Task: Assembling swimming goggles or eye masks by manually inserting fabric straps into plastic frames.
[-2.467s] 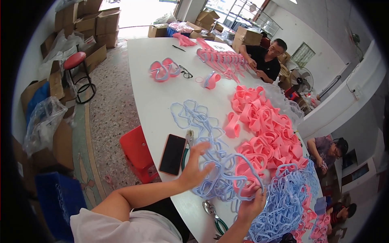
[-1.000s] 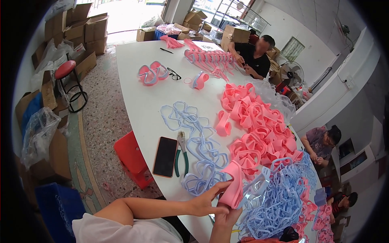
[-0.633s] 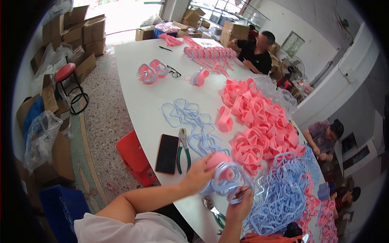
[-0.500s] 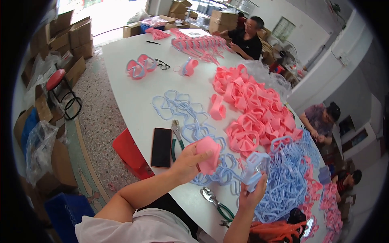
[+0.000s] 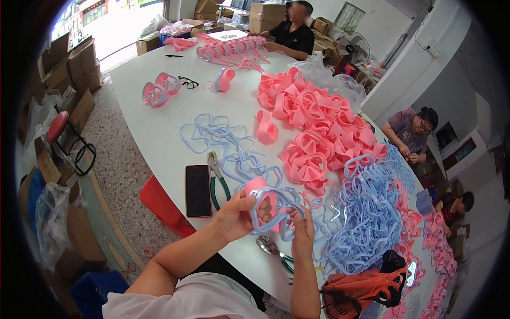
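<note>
White tabletop (image 5: 154, 133) curves across the workroom, with cardboard cartons (image 5: 85, 66) stacked beyond its edge toward ten o'clock. Over its near side, the left hand (image 5: 235, 217) pinches a soft pink skirt (image 5: 256, 184) and the adjoining end of a light-blue goggle frame (image 5: 276, 218), thumb on the near face, other fingertips showing through the opening. Fingers of the right hand (image 5: 303, 236) close together on the frame's other end. Between the hands, the frame's long axis runs roughly from ten to four o'clock, its openings turned up toward the wearer; whether the skirt is seated in it cannot be told.

From the held frame, green-handled pliers (image 5: 219, 181) lie at ten o'clock, just beside a dark-screened phone (image 5: 198, 191); a second pair of pliers (image 5: 271, 246) sits near six. Loose blue frames (image 5: 211, 133) trail toward eleven, and a single pink piece (image 5: 266, 128) rests at twelve. Heaped pink pieces (image 5: 321, 125) spread at one o'clock, a tangled blue heap (image 5: 366, 212) at three, and an orange bag (image 5: 361, 290) between four and five. Farther out, black eyeglasses (image 5: 188, 82) lie near eleven and a co-worker in a black shirt (image 5: 295, 40) sits at twelve.
</note>
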A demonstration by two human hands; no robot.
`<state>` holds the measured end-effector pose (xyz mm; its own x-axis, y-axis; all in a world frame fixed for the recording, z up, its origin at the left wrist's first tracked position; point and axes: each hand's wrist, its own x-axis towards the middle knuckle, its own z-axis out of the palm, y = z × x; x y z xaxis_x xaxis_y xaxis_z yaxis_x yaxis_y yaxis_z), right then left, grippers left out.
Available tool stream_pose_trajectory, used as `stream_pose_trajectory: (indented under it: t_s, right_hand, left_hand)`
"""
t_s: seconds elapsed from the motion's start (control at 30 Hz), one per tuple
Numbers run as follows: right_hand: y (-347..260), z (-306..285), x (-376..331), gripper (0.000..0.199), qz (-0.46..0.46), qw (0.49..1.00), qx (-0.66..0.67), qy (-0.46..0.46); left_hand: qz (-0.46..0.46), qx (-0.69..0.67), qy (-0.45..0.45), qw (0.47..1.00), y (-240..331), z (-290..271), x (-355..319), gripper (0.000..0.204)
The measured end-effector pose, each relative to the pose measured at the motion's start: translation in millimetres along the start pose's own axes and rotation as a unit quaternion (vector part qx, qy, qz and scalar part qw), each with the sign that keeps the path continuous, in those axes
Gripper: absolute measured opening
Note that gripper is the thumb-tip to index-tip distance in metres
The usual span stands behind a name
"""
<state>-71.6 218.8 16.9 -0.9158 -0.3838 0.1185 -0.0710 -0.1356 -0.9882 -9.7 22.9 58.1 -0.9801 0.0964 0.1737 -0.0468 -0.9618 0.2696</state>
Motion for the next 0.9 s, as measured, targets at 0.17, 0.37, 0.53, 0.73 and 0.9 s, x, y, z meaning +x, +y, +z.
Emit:
stream_pose_trajectory:
  t_s: [0.17,0.37,0.53,0.73,0.9]
  right_hand:
    - [-3.0,3.0,-4.5,0.064,0.172,0.920,0.342,-0.091]
    - [-18.1,3.2,-1.5,0.054,0.140,0.950,0.279,-0.025]
    - [-19.7,-0.4,-1.5,0.045,0.126,0.957,0.260,0.011]
    - [-33.9,-1.8,-1.8,0.051,0.163,0.915,0.368,-0.015]
    - [-42.0,-20.7,-0.9,0.071,0.092,0.945,0.269,-0.162]
  left_hand:
    - [-0.045,-0.079,-0.037,0.995,-2.5,-3.8,2.9,0.032]
    - [-0.032,-0.093,-0.050,0.994,1.7,-13.3,6.3,0.025]
    - [-0.021,-0.083,-0.014,0.996,-1.7,-21.1,6.1,0.031]
    - [-0.017,-0.087,0.012,0.996,-4.3,-27.0,8.1,0.030]
    - [-0.015,-0.083,0.017,0.996,-6.2,-26.0,7.9,0.030]
